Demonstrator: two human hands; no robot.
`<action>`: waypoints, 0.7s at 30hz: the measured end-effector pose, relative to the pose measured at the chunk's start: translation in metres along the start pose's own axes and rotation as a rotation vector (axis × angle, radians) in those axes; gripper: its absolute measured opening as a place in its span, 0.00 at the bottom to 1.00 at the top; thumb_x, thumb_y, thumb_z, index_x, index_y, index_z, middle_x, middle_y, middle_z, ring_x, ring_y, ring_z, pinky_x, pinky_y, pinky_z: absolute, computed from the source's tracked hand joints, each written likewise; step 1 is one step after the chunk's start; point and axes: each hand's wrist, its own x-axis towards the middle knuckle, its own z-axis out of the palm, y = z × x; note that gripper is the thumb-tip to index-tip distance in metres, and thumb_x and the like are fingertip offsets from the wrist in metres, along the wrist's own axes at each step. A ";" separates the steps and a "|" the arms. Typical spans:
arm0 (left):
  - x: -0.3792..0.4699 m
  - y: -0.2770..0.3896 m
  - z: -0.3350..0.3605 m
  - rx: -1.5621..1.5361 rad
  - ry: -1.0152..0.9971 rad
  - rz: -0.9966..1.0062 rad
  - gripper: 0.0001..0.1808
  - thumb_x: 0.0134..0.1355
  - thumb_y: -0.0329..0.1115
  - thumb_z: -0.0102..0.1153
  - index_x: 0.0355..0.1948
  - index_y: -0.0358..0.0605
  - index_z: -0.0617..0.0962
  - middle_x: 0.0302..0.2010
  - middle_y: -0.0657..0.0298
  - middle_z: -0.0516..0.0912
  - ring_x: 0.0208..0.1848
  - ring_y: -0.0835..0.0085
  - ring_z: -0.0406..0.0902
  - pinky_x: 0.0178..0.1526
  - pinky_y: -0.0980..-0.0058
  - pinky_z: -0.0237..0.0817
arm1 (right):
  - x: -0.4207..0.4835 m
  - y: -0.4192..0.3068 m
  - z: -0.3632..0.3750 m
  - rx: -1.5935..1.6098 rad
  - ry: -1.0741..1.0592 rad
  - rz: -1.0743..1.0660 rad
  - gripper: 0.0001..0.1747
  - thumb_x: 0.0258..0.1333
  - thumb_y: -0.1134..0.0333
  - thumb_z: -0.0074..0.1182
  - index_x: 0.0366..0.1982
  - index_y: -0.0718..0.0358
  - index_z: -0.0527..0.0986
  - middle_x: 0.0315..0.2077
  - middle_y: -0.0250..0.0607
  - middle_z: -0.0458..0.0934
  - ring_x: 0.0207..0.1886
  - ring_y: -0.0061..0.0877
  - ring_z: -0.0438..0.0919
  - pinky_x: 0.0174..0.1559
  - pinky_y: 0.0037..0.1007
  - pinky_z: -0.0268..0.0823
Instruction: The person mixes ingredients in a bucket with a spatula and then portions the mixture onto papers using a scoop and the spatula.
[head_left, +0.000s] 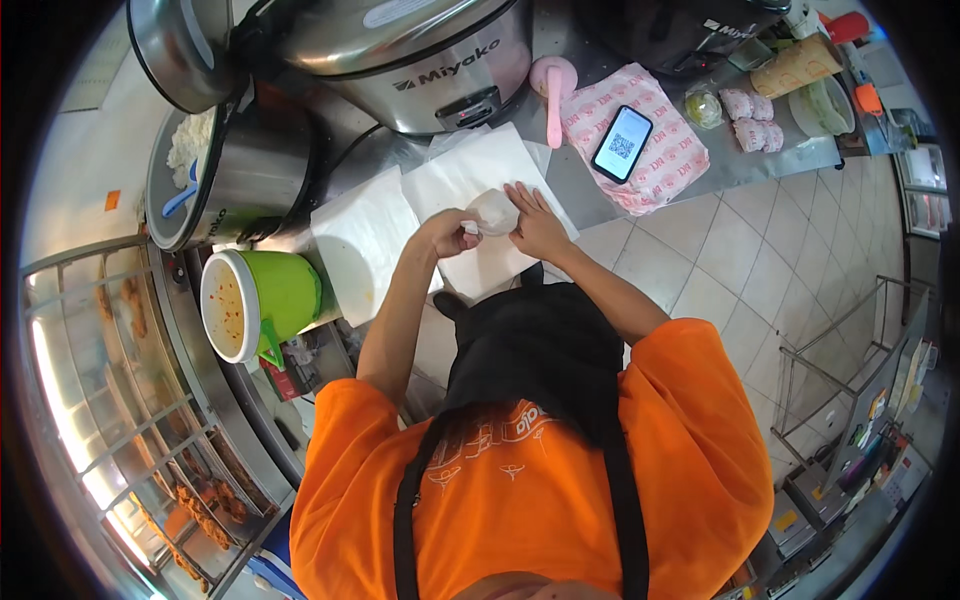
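Note:
A small translucent white bag (496, 212) lies bunched on a stack of white paper sheets (484, 266). My left hand (448, 234) pinches the gathered end of this bag between thumb and fingers. On the other side, my right hand (537, 223) rests with its fingers extended at the bag's edge and on the paper; nothing is gripped in it. The bag's contents cannot be made out. A second stack of white paper (367, 240) lies to the left, partly in shadow.
Miyako rice cookers (442, 82) stand behind the paper; an opened one (255, 172) holds white rice (187, 150). Left is a green bucket (289, 296) of reddish sauce. Right are a pink rice paddle (554, 105), a phone (622, 144) on printed wrapping paper (660, 176), and wrapped packets (757, 135).

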 end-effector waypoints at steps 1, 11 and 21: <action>-0.001 -0.006 -0.004 0.008 -0.001 0.006 0.08 0.62 0.24 0.53 0.41 0.31 0.72 0.30 0.58 0.75 0.23 0.75 0.68 0.21 0.82 0.61 | 0.001 0.003 0.000 -0.001 -0.042 -0.015 0.28 0.54 0.68 0.52 0.58 0.72 0.71 0.69 0.54 0.60 0.75 0.41 0.55 0.74 0.43 0.47; -0.055 -0.015 0.018 -0.525 -0.402 0.465 0.13 0.58 0.23 0.50 0.46 0.40 0.72 0.31 0.63 0.70 0.26 0.77 0.63 0.21 0.82 0.52 | -0.011 -0.067 -0.024 0.572 0.191 0.058 0.09 0.55 0.77 0.52 0.37 0.67 0.80 0.41 0.56 0.82 0.54 0.47 0.78 0.57 0.45 0.70; -0.106 -0.031 0.010 -0.277 -0.379 0.611 0.21 0.55 0.23 0.56 0.52 0.37 0.73 0.35 0.56 0.78 0.23 0.78 0.68 0.16 0.83 0.55 | 0.047 -0.086 -0.183 0.007 0.381 -0.383 0.40 0.52 0.69 0.63 0.68 0.55 0.64 0.70 0.41 0.60 0.74 0.44 0.55 0.68 0.50 0.56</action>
